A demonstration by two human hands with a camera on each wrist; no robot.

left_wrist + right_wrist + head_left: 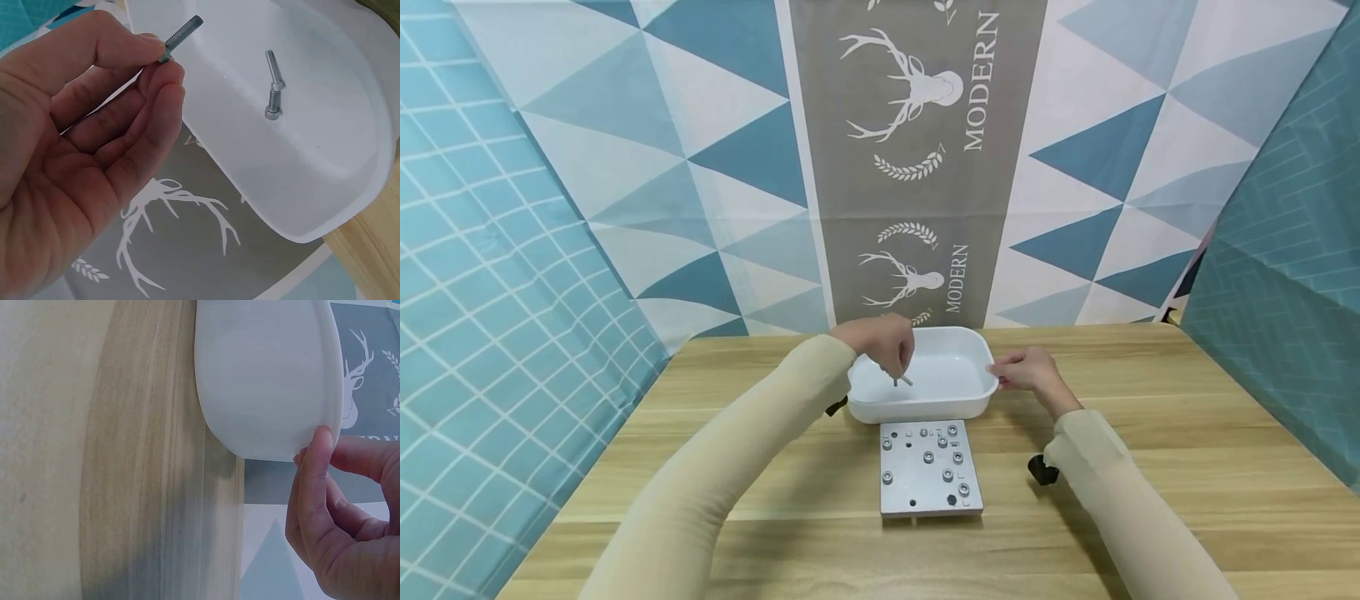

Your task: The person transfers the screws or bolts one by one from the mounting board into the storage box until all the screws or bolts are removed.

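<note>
Over the left part of a white tray [955,375], my left hand [887,343] pinches a silver socket-head screw [184,32] between thumb and fingers, its threaded end sticking out. In the left wrist view two more screws [273,87] lie end to end on the tray floor. My right hand [1026,371] grips the tray's right end by the rim, thumb and fingers on either side of the wall. Directly in front of the tray lies a metal plate [917,492] with several screws set in it and a few bare holes.
The wooden table [760,533] carries the tray and plate. A patterned cloth backdrop [925,192] hangs close behind the tray, and blue tiled cloth [475,250] rises at the left. A dark wrist device [1042,469] sits under the right sleeve.
</note>
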